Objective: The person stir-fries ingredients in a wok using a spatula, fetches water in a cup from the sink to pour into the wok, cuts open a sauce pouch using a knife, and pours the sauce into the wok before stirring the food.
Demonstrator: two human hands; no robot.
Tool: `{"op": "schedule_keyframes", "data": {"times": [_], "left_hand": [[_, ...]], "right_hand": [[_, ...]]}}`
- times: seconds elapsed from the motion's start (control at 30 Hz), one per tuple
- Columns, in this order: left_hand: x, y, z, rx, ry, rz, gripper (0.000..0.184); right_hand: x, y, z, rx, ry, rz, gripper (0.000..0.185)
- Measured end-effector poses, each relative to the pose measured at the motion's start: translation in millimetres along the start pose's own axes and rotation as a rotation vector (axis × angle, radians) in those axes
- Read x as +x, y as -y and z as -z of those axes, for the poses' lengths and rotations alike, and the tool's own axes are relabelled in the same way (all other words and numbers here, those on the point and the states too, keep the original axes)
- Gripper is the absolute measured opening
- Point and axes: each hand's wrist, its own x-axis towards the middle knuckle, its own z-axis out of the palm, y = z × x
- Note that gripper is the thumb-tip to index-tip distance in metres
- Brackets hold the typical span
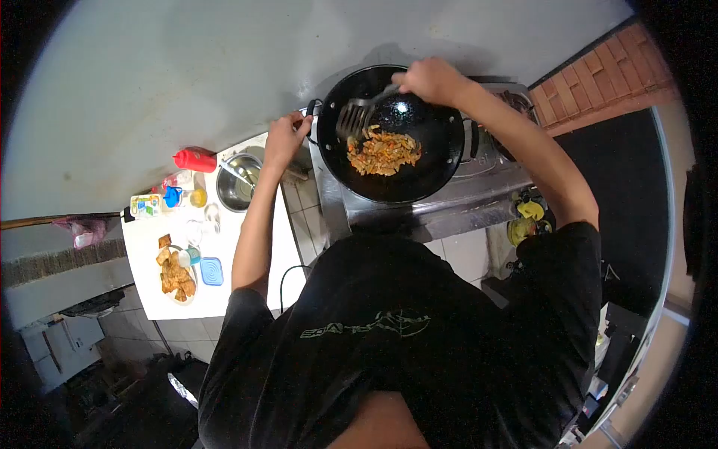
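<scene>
With the fingers of the right hand [432, 80] clenched round the turner [359, 114], holds it over the wok [434, 150], just beside the food [384, 153]. With those of the left hand [282, 140], grasps the left handle [311, 110] of the wok. Judging by colour, seems well into frying: already chopped and mixed, browned in places, not yet lifted out (with fried pieces [177, 277] on the desk [224, 305], well apart). Cannot tell about any flame beneath the wok; hard to make out single ingredients or the blurred turner's outline.
</scene>
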Motion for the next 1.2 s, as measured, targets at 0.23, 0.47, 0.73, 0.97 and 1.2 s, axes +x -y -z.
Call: {"op": "schedule_keyframes", "data": {"times": [0.23,0.47,0.73,0.97,1.2], "left_hand": [[-2.5,-2.6,1.3,-0.043,-0.008,0.006,0.040],[1.3,-5.3,2.8,-0.013,0.018,0.002,0.036],[1.8,5.1,2.0,-0.070,-0.003,-0.014,0.037],[0.6,6.4,-0.7,-0.064,0.015,0.000,0.034],[2.1,0.2,3.1,-0.056,-0.002,-0.013,0.034]], "right_hand": [[-64.0,10.8,50.2,0.020,0.049,-0.038,0.015],[-36.0,17.5,39.7,0.071,0.585,-0.449,0.023],[-110.8,80.6,-14.8,0.512,0.119,-0.407,0.031],[-143.5,169.1,33.9,0.416,0.262,-0.601,0.023],[-144.6,132.1,13.4,0.676,-0.090,-0.744,0.018]]}}
